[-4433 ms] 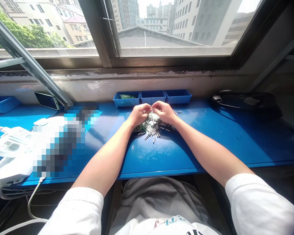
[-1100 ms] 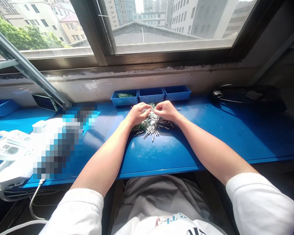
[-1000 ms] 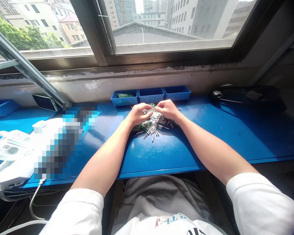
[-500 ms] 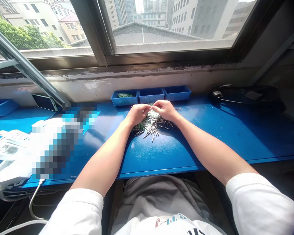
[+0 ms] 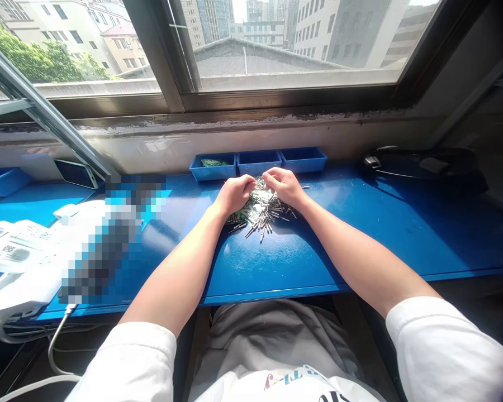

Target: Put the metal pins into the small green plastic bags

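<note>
A pile of thin metal pins (image 5: 265,214) lies on the blue table (image 5: 272,268), with some green and clear plastic beneath and among them. Over the pile's left back side is my left hand (image 5: 235,195), its thumb and fingers pinched together; whatever is between them is too small to make out. My right hand (image 5: 285,186) is over the right back side, fingers curled and tips pressed together, and its contents are also too small to tell. A small gap separates the fingertips of the two hands.
Three blue bins stand behind the hands; the left bin (image 5: 213,173) holds a green packet (image 5: 213,162). A phone (image 5: 76,173), white devices (image 5: 20,251) and cables are at the left. A black bag-like object (image 5: 427,165) lies at the back right.
My right hand has shifted slightly up, and its fingertips have come apart from those of my left hand. My left hand has barely moved.
</note>
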A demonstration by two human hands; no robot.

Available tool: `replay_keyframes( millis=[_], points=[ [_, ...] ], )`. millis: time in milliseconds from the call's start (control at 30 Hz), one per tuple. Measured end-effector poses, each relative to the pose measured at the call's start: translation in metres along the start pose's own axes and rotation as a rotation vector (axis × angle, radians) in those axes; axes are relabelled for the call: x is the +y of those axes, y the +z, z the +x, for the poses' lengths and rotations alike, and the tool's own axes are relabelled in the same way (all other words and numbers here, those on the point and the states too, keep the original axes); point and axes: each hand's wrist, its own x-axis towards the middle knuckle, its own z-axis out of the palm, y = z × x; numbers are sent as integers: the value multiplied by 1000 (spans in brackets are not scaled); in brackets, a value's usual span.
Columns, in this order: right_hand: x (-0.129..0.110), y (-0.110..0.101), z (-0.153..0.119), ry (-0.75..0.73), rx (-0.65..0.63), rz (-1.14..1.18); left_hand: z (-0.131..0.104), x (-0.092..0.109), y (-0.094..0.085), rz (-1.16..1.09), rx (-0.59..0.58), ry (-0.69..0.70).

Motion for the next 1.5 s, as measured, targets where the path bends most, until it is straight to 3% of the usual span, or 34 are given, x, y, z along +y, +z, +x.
replay_keyframes(
  millis=[367, 533, 733, 900, 1000, 1333, 1500],
  points=[
    [-1, -3, -1, 20, -35, 145, 0, -5, 4, -101, -43, -7],
    [1, -3, 1, 22, 23, -25, 2, -6, 4, -72, -13, -64],
    [15, -14, 8, -92, 166, -513, 5, -8, 2, 26, 108, -104],
    [30, -28, 16, 122, 175, -774, 4, -9, 3, 70, 48, -100],
    [38, -34, 19, 217, 150, -830, 3, -9, 4, 85, 17, -95],
    [48, -35, 23, 304, 156, -838, 2, -12, 6, 116, -25, -63],
    [40, -30, 22, 201, 281, -789, 1, -12, 5, 156, -65, -51]
  ],
)
